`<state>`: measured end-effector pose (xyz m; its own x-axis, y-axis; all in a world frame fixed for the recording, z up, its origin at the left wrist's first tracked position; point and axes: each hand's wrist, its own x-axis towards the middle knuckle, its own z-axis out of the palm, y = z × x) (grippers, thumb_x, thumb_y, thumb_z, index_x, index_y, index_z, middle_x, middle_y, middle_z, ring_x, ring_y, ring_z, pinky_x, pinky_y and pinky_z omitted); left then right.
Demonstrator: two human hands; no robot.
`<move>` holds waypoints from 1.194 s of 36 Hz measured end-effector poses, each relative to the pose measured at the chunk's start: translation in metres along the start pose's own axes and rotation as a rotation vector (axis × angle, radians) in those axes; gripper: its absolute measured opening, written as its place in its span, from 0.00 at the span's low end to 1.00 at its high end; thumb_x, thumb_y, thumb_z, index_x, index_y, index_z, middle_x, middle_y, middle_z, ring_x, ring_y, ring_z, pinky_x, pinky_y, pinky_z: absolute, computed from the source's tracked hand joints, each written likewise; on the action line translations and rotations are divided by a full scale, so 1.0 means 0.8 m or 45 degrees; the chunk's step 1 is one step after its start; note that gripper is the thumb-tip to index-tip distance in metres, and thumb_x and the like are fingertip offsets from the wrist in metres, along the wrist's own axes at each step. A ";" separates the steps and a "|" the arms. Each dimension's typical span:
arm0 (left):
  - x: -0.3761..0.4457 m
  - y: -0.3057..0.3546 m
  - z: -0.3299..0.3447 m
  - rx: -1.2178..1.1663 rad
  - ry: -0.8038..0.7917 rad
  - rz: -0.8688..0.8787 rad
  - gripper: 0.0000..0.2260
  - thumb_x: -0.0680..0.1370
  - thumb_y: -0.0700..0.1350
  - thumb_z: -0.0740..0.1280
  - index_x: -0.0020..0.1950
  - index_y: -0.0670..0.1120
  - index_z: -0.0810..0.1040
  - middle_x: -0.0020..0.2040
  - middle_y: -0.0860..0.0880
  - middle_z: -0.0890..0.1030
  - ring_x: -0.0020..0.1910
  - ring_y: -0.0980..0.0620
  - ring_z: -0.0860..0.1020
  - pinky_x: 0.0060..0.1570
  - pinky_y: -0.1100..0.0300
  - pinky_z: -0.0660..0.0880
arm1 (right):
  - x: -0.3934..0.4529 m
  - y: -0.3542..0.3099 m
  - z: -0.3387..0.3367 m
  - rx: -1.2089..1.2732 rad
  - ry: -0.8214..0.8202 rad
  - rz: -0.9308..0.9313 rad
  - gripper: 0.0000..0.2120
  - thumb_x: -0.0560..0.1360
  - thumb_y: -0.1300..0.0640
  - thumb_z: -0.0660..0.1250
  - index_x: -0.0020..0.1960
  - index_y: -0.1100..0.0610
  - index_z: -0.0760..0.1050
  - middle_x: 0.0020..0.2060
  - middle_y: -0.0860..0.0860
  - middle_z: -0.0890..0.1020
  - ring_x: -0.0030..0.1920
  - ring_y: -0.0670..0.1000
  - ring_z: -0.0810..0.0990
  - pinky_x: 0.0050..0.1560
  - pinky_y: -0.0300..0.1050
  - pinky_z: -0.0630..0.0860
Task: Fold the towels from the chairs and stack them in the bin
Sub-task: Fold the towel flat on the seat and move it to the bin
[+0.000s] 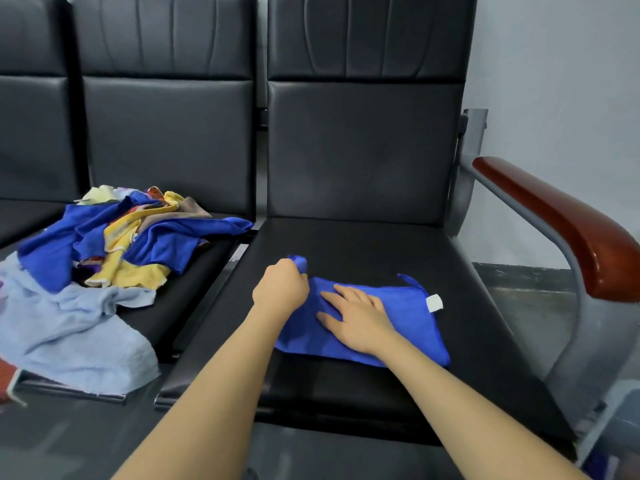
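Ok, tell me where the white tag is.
Head view: the white tag sits at the blue towel's far right corner, on the right chair seat.

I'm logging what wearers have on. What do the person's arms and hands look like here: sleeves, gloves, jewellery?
Both forearms are bare up to the frame edge, with no sleeves in view. The left hand and right hand wear no gloves, and no rings, watch or bracelet show.

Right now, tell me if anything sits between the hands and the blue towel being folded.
Nothing does. The left hand pinches a corner of the blue towel and the right hand lies flat on it, on the chair seat.
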<state>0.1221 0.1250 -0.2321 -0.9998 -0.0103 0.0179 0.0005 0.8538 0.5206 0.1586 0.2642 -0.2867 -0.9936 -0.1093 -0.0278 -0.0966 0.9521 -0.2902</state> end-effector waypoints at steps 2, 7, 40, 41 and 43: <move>0.002 0.003 -0.001 -0.121 -0.055 -0.002 0.06 0.79 0.43 0.58 0.47 0.41 0.71 0.48 0.43 0.76 0.43 0.46 0.72 0.39 0.58 0.67 | 0.001 0.000 -0.004 0.121 0.044 0.001 0.23 0.80 0.43 0.55 0.74 0.45 0.61 0.75 0.46 0.60 0.75 0.49 0.57 0.73 0.47 0.53; -0.004 0.031 -0.002 -0.321 -0.153 0.146 0.03 0.77 0.40 0.60 0.43 0.44 0.70 0.38 0.49 0.72 0.39 0.47 0.70 0.31 0.61 0.63 | -0.011 0.020 -0.022 0.402 0.256 0.077 0.14 0.80 0.53 0.59 0.64 0.50 0.73 0.62 0.47 0.74 0.63 0.51 0.73 0.65 0.48 0.66; -0.041 0.052 0.089 0.632 0.025 0.086 0.25 0.80 0.58 0.57 0.67 0.39 0.64 0.64 0.43 0.70 0.60 0.45 0.72 0.55 0.57 0.69 | -0.075 0.103 -0.070 0.374 0.368 0.683 0.09 0.75 0.61 0.57 0.37 0.55 0.61 0.38 0.51 0.72 0.38 0.54 0.70 0.40 0.45 0.64; -0.041 0.050 0.091 0.644 0.040 0.112 0.24 0.81 0.58 0.57 0.66 0.39 0.64 0.63 0.43 0.71 0.60 0.45 0.73 0.53 0.57 0.69 | -0.076 0.099 -0.070 0.334 0.342 0.684 0.08 0.76 0.61 0.57 0.38 0.55 0.61 0.41 0.52 0.72 0.39 0.54 0.70 0.40 0.45 0.65; -0.043 0.047 0.093 0.653 0.041 0.157 0.22 0.81 0.56 0.56 0.64 0.40 0.65 0.61 0.44 0.73 0.58 0.46 0.76 0.49 0.58 0.69 | -0.077 0.091 -0.069 0.245 0.286 0.696 0.05 0.78 0.56 0.57 0.46 0.57 0.65 0.46 0.53 0.74 0.44 0.56 0.74 0.46 0.47 0.69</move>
<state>0.1549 0.1965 -0.2764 -0.9918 0.0974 0.0831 0.1001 0.9946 0.0288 0.2094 0.3559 -0.2530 -0.8863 0.4624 -0.0256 0.4213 0.7823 -0.4588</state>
